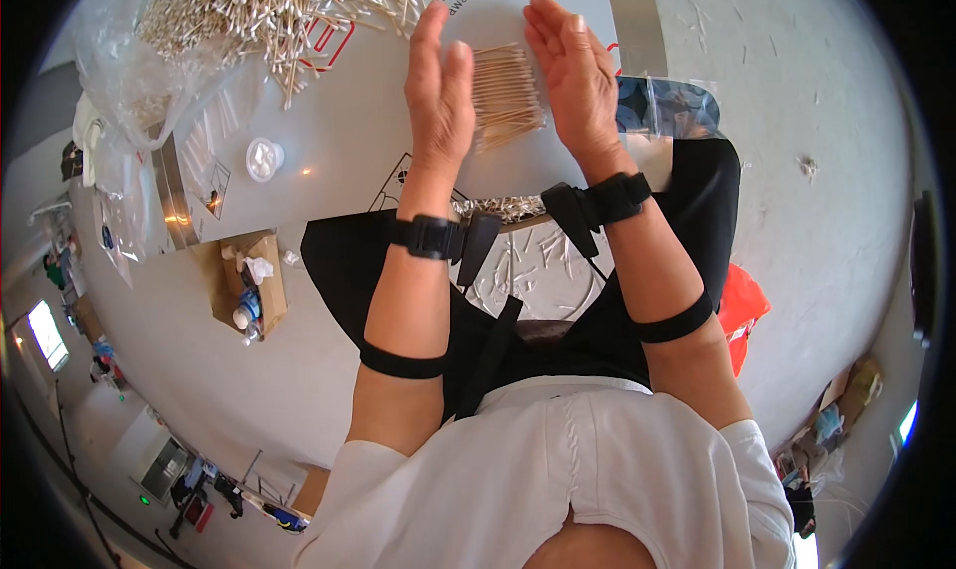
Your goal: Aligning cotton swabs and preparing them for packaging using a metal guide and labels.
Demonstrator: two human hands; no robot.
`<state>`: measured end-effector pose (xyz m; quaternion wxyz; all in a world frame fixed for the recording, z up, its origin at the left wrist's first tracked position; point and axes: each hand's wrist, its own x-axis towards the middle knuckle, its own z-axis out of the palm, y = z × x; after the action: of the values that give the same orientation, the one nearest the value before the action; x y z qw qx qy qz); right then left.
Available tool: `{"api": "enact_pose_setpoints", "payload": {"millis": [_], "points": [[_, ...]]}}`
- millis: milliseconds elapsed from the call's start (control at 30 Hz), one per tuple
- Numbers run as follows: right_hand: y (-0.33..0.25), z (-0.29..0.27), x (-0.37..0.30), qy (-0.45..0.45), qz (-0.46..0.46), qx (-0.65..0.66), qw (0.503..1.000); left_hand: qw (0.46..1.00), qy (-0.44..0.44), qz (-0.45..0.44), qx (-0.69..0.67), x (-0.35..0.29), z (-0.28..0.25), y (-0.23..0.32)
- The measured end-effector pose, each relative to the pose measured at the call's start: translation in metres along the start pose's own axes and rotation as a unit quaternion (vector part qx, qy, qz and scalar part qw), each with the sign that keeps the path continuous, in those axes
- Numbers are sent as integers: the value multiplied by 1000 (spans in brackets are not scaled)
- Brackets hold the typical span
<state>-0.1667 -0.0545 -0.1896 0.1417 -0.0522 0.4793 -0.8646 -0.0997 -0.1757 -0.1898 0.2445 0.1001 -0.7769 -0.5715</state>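
A flat layer of cotton swabs point(506, 93) with wooden sticks lies side by side on the grey tabletop point(344, 136). My left hand point(440, 96) stands along its left end, palm facing inward and fingers stretched out. Opposite it, at the right end, my right hand point(580, 86) also holds its fingers straight, palm turned toward the swabs. Both hands are open and close to the swab ends; whether they touch them I cannot tell. A large heap of loose swabs point(249, 16) fills the far left of the table.
Left of my hands are a small round clear tub point(264, 159) and a crumpled plastic bag point(124, 81). A blue-grey packet point(669, 107) lies beyond my right wrist. Below the table's near edge stands a cardboard box point(249, 285) with litter. Scattered swabs point(543, 265) lie between my knees.
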Motion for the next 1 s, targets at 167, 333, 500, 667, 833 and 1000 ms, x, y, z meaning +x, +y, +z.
{"api": "enact_pose_setpoints", "payload": {"millis": [167,333,500,667,833,1000], "points": [[-15,-13,-11,34,-3,5,999,897,-109,57,424,-33,9,20],[-18,-17,-21,39,2,-6,999,864,-179,24,471,-53,8,34],[-15,-18,-24,44,1,-11,999,829,-161,44,534,-48,10,35],[-18,-23,-34,55,2,-26,998,854,-166,57,489,-46,11,46],[-20,-22,-40,69,6,-18,997,874,-201,29,442,-74,14,51],[-20,-19,-44,70,7,-40,997,859,-201,50,469,-63,11,46]]}}
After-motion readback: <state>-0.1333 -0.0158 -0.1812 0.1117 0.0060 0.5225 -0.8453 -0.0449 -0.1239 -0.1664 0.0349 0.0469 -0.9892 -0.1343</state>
